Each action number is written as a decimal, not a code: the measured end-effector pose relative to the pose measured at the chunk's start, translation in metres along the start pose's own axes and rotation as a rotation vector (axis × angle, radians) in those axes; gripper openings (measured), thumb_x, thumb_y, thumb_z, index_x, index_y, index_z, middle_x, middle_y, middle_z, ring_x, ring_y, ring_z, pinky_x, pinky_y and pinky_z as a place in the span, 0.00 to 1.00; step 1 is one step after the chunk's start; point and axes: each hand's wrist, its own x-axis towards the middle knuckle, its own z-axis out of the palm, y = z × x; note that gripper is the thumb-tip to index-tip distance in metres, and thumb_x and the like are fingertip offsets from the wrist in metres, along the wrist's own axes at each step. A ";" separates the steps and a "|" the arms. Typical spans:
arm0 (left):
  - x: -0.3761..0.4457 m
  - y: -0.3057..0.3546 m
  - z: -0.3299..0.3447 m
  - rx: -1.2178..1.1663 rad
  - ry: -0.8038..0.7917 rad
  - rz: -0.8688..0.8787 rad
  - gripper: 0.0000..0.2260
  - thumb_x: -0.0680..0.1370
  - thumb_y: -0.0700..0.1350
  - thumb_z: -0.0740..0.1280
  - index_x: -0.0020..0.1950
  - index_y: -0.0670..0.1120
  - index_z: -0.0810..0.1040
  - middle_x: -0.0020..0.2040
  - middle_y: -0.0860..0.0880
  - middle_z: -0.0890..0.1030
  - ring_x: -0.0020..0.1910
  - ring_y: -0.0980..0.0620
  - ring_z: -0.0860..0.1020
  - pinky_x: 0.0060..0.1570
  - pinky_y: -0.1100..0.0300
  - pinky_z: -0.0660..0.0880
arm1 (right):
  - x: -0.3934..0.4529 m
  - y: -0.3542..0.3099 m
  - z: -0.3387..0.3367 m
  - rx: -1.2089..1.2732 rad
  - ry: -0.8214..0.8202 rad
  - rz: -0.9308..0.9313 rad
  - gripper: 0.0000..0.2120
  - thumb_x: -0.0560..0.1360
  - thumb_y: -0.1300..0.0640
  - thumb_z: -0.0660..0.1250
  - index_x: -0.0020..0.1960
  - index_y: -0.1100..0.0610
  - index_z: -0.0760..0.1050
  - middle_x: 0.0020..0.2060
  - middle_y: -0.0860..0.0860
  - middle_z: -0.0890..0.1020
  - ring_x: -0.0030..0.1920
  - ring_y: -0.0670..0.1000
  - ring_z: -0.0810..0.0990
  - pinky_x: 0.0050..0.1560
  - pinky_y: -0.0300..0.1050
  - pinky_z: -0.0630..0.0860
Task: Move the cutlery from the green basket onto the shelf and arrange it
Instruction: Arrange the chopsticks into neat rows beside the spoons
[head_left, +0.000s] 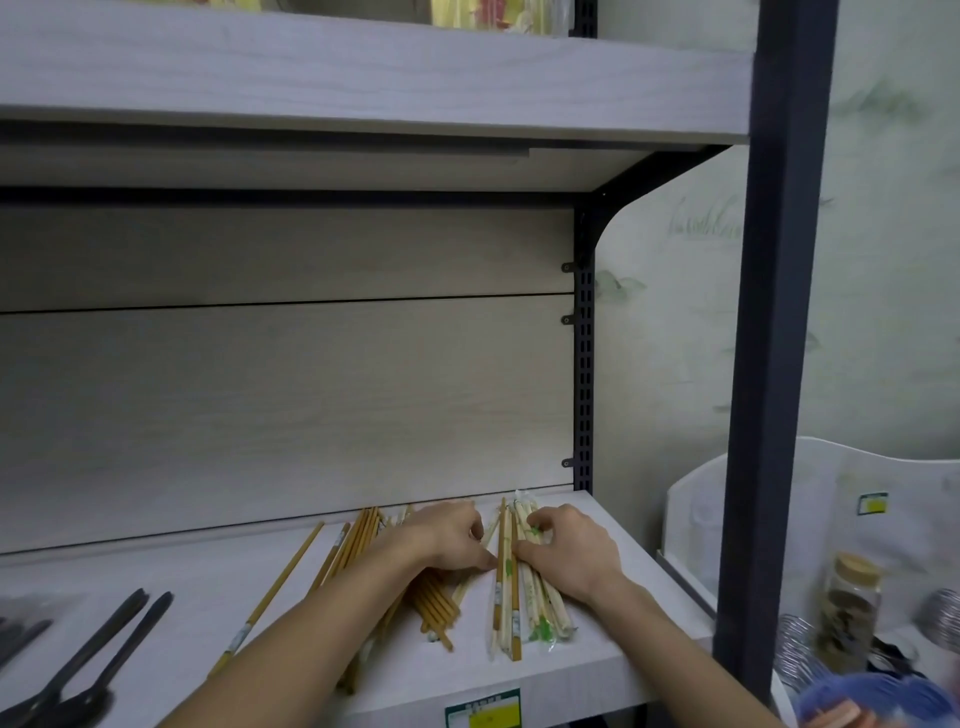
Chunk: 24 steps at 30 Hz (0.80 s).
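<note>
Both hands were down on the pale shelf (249, 587), working among the chopsticks. The left hand (447, 538) lay over a loose heap of bare brown chopsticks (431, 605), its fingers (475, 530) curled, thumb tip touching the wrapped ones beside it; whether it gripped any I could not tell. The right hand (571, 551) rested on the bundle of wrapped chopsticks (511, 587), fingers bent and pinching the upper ends of a few.

That bundle ran front to back, nearly square to the shelf edge, far ends toward the back panel (285, 395). The brown ones fanned, leaning leftward toward the front. One single chopstick (270, 597) lay apart to the left on the same slant. Black spoons (98, 654) lay at the far left.
</note>
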 end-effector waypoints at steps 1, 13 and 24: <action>0.001 0.000 0.001 -0.001 0.000 -0.006 0.21 0.75 0.60 0.71 0.59 0.46 0.82 0.56 0.48 0.83 0.54 0.48 0.81 0.57 0.49 0.79 | 0.000 0.001 0.000 0.004 0.003 -0.002 0.25 0.72 0.38 0.68 0.67 0.45 0.76 0.64 0.45 0.77 0.61 0.50 0.79 0.58 0.45 0.74; -0.001 0.004 0.003 -0.039 0.020 -0.081 0.34 0.63 0.74 0.65 0.57 0.50 0.84 0.55 0.51 0.84 0.52 0.50 0.81 0.56 0.49 0.79 | -0.001 0.003 0.003 0.003 0.019 -0.023 0.22 0.76 0.37 0.63 0.66 0.46 0.78 0.63 0.46 0.79 0.61 0.52 0.79 0.58 0.46 0.75; -0.001 0.018 -0.001 -0.147 -0.016 -0.142 0.24 0.64 0.64 0.70 0.52 0.50 0.83 0.49 0.50 0.84 0.47 0.50 0.82 0.43 0.56 0.78 | 0.002 0.004 0.003 0.059 0.000 0.002 0.25 0.73 0.36 0.66 0.66 0.46 0.78 0.61 0.44 0.82 0.60 0.50 0.80 0.57 0.45 0.76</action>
